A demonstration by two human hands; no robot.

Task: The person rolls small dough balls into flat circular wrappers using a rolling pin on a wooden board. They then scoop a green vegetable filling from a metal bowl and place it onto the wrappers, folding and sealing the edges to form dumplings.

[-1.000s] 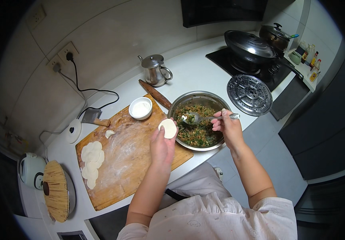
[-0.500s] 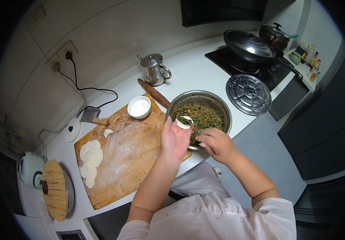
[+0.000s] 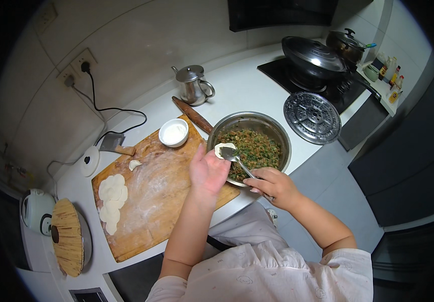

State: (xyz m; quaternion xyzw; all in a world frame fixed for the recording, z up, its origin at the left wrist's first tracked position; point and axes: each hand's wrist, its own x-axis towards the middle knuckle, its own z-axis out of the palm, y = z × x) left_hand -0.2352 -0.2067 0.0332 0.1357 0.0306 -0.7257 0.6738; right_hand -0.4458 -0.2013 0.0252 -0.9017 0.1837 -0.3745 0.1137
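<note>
On the fingers of my left hand [image 3: 209, 175], palm up beside the metal bowl, rests a round white dumpling wrapper [image 3: 219, 149]. A metal spoon [image 3: 246, 170] is gripped by its handle in my right hand [image 3: 278, 187], and its tip touches the wrapper. How much filling lies under the spoon is hard to make out. Below and behind both hands stands the large metal bowl [image 3: 285, 135], holding chopped green and brown filling [image 3: 262, 148]. Overlapping wrappers [image 3: 112, 194] lie on the left of the floury wooden board [image 3: 164, 206], near one folded dumpling [image 3: 134, 164].
A white bowl of white powder [image 3: 173, 145] stands on the board's far edge, near a rolling pin [image 3: 193, 115]. A cleaver [image 3: 111, 143] lies at the far left corner. Behind are a metal kettle [image 3: 193, 88], a perforated steamer plate [image 3: 312, 119] and a lidded wok [image 3: 311, 63].
My left hand has shifted slightly left with the wrapper. The right hand has turned, so the spoon's handle now shows, sloping from the wrapper to my fingers.
</note>
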